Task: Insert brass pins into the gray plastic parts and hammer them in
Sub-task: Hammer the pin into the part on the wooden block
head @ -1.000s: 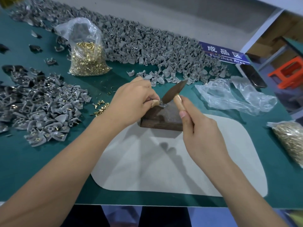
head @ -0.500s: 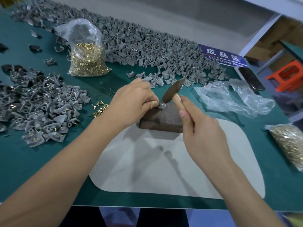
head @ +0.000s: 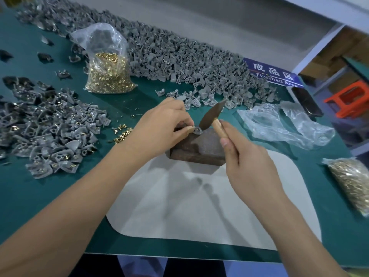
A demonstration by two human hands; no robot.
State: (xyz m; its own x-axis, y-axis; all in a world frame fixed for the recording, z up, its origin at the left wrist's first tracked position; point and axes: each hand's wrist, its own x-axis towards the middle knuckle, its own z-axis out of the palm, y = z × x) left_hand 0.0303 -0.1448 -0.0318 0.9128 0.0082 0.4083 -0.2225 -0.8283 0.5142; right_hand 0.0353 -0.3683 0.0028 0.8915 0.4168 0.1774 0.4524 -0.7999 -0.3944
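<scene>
The left hand (head: 159,124) curls its fingers (head: 187,129) narrowly around a small gray plastic part (head: 197,130), pinching it down on the top of a dark brown rusty metal block (head: 199,148). The right hand (head: 249,166) has its fingers wrapped around the pale wooden handle of a small hammer (head: 212,114), thumb lying along the handle; the dark pointed metal head tilts up and away, with its lower end just beside the held part. Whether it touches the part cannot be told.

The block sits at the far edge of a light gray rounded mat (head: 199,206) on the green desk (head: 40,196). Just left of the left hand lies a small cluster of loose brass pins (head: 121,133). Farther left is a heap of gray parts with brass pins in them (head: 50,132). Behind it stands an open clear plastic bag of brass pins (head: 108,76), and along the far side of the desk runs a long pile of plain gray plastic parts (head: 179,56). Right of the hammer lie crumpled empty clear bags (head: 279,124), with another bag of brass pins (head: 351,184) at the right edge. A blue sign with white lettering (head: 273,73) and a dark phone (head: 306,101) lie at the far right corner.
</scene>
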